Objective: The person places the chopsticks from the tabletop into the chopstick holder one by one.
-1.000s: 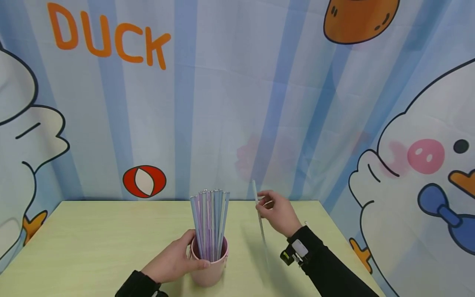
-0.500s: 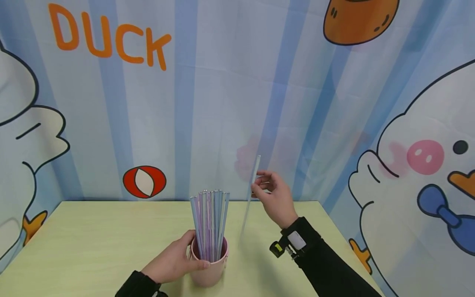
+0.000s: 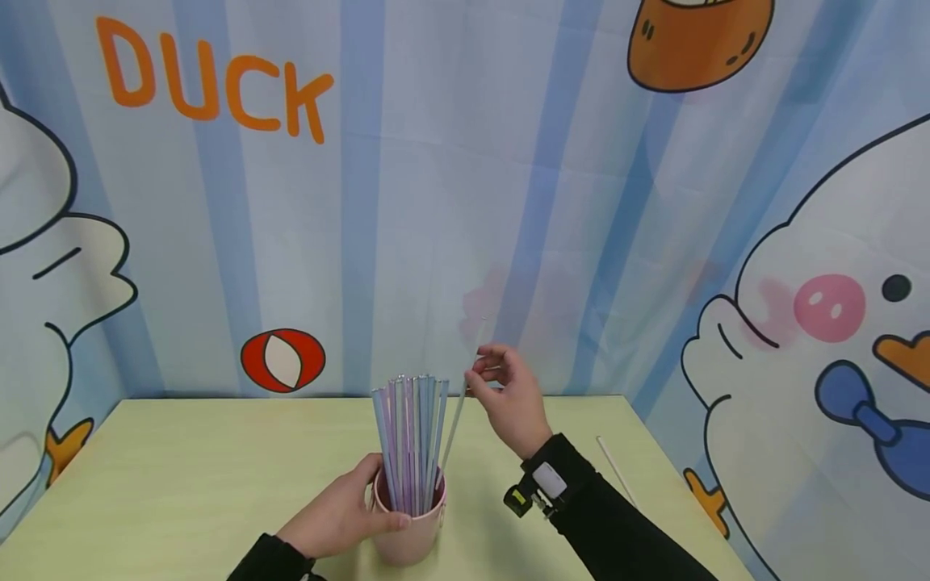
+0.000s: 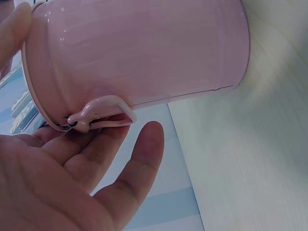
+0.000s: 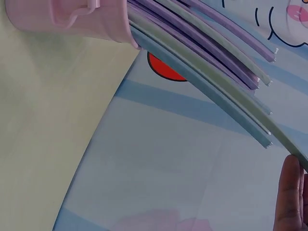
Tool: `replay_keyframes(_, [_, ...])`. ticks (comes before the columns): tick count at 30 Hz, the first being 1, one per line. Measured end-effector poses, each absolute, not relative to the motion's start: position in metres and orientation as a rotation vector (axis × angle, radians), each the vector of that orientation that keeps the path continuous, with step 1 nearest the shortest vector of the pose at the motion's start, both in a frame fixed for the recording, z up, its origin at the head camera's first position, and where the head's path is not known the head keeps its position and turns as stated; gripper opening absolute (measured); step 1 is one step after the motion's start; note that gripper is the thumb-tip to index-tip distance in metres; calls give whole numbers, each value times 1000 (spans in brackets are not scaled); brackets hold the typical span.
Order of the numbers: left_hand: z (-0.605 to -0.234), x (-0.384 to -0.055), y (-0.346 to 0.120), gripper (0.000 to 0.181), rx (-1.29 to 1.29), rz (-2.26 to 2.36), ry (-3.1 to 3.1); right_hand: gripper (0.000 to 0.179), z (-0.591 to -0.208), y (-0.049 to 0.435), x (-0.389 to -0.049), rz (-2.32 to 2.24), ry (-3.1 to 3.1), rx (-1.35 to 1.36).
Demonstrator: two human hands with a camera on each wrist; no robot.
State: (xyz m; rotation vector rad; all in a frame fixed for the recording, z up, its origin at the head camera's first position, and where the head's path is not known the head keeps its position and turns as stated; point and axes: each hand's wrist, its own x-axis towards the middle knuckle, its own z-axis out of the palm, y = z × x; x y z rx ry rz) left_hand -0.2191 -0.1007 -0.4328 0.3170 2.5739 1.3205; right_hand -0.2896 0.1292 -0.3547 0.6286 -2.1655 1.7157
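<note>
A small pink metal bucket (image 3: 408, 542) stands upright on the table, packed with wrapped drinking straws (image 3: 410, 444) in blue, lilac and pale tones. My left hand (image 3: 340, 513) grips it at the rim, thumb on the near side; the left wrist view shows other fingers behind a side loop (image 4: 108, 111). Between thumb and fingertips my right hand (image 3: 511, 403) pinches one pale straw (image 3: 455, 428) near its upper part. That straw slants down to the left, its lower end inside the bucket mouth at the right. In the right wrist view it runs alongside the other straws, a fingertip (image 5: 290, 192) against it.
One more pale straw (image 3: 616, 470) lies on the table to the right, partly hidden behind the right sleeve (image 3: 617, 524). The pale wooden table (image 3: 218, 468) ends at a duck-print curtain (image 3: 436, 202) at the back and sides.
My right hand has moved left with the straw, first rising and then lowering its bottom end into the bucket. The left hand and bucket stay in place. The straw on the table has come into view.
</note>
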Motion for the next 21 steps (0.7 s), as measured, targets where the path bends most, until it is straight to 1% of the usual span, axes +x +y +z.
replay_keyframes(10, [-434,-219,-103,97,346,1333,2564,33,-377,120,-288,1672,-2244,662])
replay_keyframes(21, [-435,-220,-104,97,361,1349,2550,31,-399,113,-282,1570,-2403,629])
